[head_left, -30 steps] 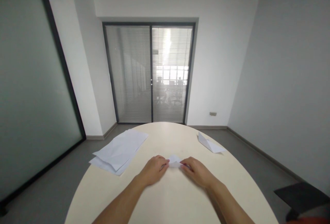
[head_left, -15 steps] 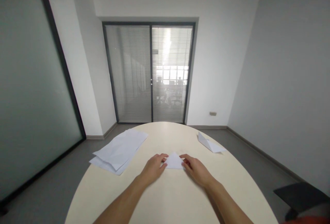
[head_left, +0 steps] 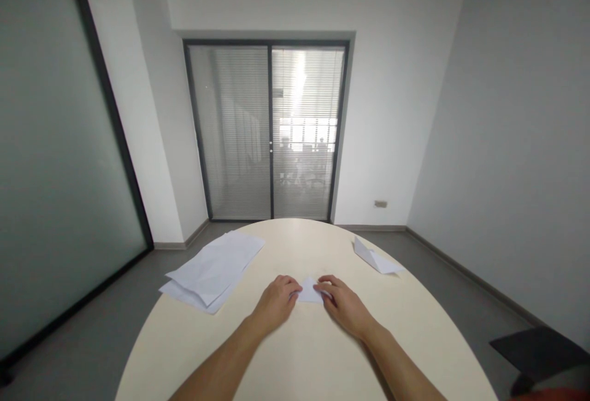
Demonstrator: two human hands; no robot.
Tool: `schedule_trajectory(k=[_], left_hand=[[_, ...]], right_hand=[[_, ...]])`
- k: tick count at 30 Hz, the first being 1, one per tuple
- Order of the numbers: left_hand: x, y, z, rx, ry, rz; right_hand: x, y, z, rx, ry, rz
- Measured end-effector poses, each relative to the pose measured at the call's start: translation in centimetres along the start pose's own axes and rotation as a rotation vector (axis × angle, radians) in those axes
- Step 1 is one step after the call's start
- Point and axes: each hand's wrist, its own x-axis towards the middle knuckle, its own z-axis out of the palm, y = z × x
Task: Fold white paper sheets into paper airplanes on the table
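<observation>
A small folded piece of white paper point(head_left: 308, 291) lies on the table between my two hands, its top coming to a blunt point. My left hand point(head_left: 278, 297) pinches its left corner, fingers bent and thumb beneath. On the other side my right hand point(head_left: 345, 304) grips the right corner, with its fingertips reaching over the paper's upper right edge. Parts of both corners are hidden behind my fingers.
The rounded cream table point(head_left: 295, 352) carries a stack of loose white sheets point(head_left: 214, 269) at left, overhanging the edge. A folded white paper piece point(head_left: 375, 258) rests near the right edge. A dark chair point(head_left: 539, 352) stands at lower right.
My right hand has shifted left, its fingers now further over the paper. My left fingers have moved slightly inward, and less of the paper's upper point shows.
</observation>
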Motion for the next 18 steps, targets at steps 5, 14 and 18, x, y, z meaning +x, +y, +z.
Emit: schedule_trajectory(k=[5,14,18], left_hand=[[0.0,0.0,0.0,-0.002,-0.012,0.011],[-0.2,0.7,-0.7,0.016,-0.042,0.079],[-0.4,1.1,-0.9,0.032,-0.061,0.099]], right_hand=[[0.0,-0.8,0.1,-0.029,-0.039,-0.093],[-0.2,-2.3,1.2,-0.063,-0.299,0.019],[-0.3,-2.1,1.3,-0.067,-0.281,0.061]])
